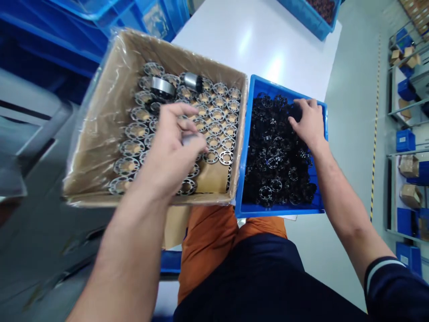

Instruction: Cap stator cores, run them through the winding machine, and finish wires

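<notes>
My left hand [176, 147] is over a cardboard box [97, 129] lined with clear plastic. Its thumb and fingers are curled around a blurred, silver-grey metal part [190, 137]. Below it, flat metal rings with notched holes [216, 129] stand in rows inside the box. Two thicker shiny metal cylinders, one at the back left [162, 86] and another near the back wall [191, 81], lie on their sides on top of the rings. My right hand [308, 120] reaches into a blue bin [284, 211] heaped with black ring-shaped parts [273, 156]. Thumb and fingers are apart there, fingertips touching the dark pile.
Both containers stand side by side at the front of a white table [261, 40]. Another blue bin [311, 20] with brownish small parts is at its far edge. Blue crates [134, 18] stand behind on the left. Shelves [402, 120] with boxes line the right side.
</notes>
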Demonstrator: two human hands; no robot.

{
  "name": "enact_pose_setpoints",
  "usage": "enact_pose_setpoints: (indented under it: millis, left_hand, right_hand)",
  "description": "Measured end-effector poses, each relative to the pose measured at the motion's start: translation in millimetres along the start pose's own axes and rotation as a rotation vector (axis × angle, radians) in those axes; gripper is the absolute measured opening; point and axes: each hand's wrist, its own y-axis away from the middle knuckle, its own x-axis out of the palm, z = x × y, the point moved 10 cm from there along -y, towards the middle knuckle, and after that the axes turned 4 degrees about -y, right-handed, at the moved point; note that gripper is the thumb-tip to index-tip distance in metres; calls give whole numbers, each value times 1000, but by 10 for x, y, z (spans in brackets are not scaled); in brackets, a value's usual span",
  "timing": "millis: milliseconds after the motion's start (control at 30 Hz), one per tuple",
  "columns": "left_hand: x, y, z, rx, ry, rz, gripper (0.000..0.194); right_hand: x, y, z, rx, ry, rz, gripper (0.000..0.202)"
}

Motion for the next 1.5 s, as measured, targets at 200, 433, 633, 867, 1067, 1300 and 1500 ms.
enact_pose_setpoints:
  millis: [200, 433, 633, 867, 1067, 1300, 1500]
  left_hand:
    - [462, 566, 285, -406, 228, 73, 23]
    - [519, 596, 217, -437, 201, 138, 34]
    - [528, 575, 130, -283, 82, 137, 73]
    - [542, 555, 96, -274, 46, 140, 68]
    - [531, 572, 141, -256, -5, 130, 68]
    - [545, 625, 67, -178, 14, 140, 56]
    - [437, 653, 52, -85, -41, 26, 61]
  right_hand:
    - [174, -55, -163, -8, 94, 128, 49]
    - [74, -131, -316, -50, 50, 134, 48]
    - [-89, 147, -138, -87, -246, 103, 47]
    - [119, 527, 145, -116, -299, 136, 49]
    - [60, 544, 413, -204, -242, 92, 37]
    - [-137, 987, 1442, -252, -936, 259, 36]
    - [-49, 1069, 2052, -289, -1197, 406, 35]
